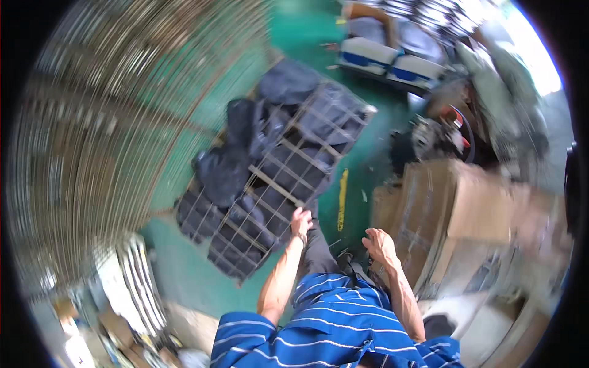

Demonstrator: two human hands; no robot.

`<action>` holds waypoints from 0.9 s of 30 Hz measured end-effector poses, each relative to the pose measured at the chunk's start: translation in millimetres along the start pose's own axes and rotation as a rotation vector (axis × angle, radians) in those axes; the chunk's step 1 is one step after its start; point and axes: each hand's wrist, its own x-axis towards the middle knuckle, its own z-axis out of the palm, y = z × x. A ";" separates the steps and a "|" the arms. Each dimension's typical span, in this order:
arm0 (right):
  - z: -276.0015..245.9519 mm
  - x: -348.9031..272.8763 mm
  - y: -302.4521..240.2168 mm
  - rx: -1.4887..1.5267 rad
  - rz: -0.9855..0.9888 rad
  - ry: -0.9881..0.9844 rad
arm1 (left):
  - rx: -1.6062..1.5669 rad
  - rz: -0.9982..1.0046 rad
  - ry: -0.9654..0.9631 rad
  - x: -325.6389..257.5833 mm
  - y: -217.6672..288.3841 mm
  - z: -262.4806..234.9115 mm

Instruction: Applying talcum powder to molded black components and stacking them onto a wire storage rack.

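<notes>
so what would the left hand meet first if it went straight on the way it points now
Most likely the edge of the wire grid, just ahead of the left hand; whether they already touch is hard to tell in this blur.

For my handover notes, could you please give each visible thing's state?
Wire frame: loaded
Dark bundles: piled, some seen through the frame
Left hand: at the frame's edge, grip unclear
Right hand: empty, fingers partly curled
White-and-blue boxes: open, contents showing
Cardboard boxes: close together, flaps unclear
</notes>
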 end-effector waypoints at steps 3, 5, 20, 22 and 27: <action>-24.2 -44.6 40.4 0.018 0.151 0.036 | 0.120 -0.047 -0.307 -47.2 -26.1 48.3; -23.9 -79.6 88.6 0.086 0.206 0.156 | 0.235 -0.063 -0.491 -75.4 -40.0 78.9; 54.3 -352.6 278.9 0.606 1.249 1.158 | 1.035 -0.091 -0.670 -113.6 -93.6 175.3; 73.1 -381.6 308.0 0.570 1.393 1.217 | 1.089 -0.081 -0.702 -133.0 -107.5 199.5; 69.9 -429.5 364.8 0.390 1.573 1.360 | 1.058 -0.149 -0.902 -168.9 -131.3 236.9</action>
